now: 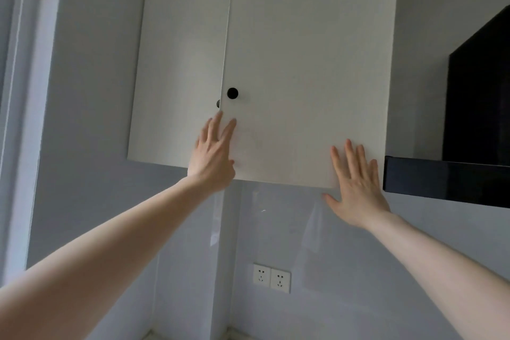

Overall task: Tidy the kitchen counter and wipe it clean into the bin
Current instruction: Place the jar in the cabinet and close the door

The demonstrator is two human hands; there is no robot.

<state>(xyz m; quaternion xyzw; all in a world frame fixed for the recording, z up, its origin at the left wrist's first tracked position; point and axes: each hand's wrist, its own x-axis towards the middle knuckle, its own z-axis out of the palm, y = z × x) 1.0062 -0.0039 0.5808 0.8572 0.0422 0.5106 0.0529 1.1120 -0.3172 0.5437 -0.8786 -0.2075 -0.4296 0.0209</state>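
Pressing flat against the white, smooth-faced wall cabinet's right door (303, 63), both hands show straight, spread fingers clamped on nothing. Left of it, the matching left door (179, 63) sits slightly behind. The black range hood (447, 182) adjoins the right door's far side. The right hand (358, 188) covers its lower right corner, the left hand (214, 157) its lower left. Judged rigid and slippery, it is best gripped at the round black knob (232, 93). Counter and bin are out of view.

left door's black knob (218, 103) mostly hidden behind right door (303, 63).
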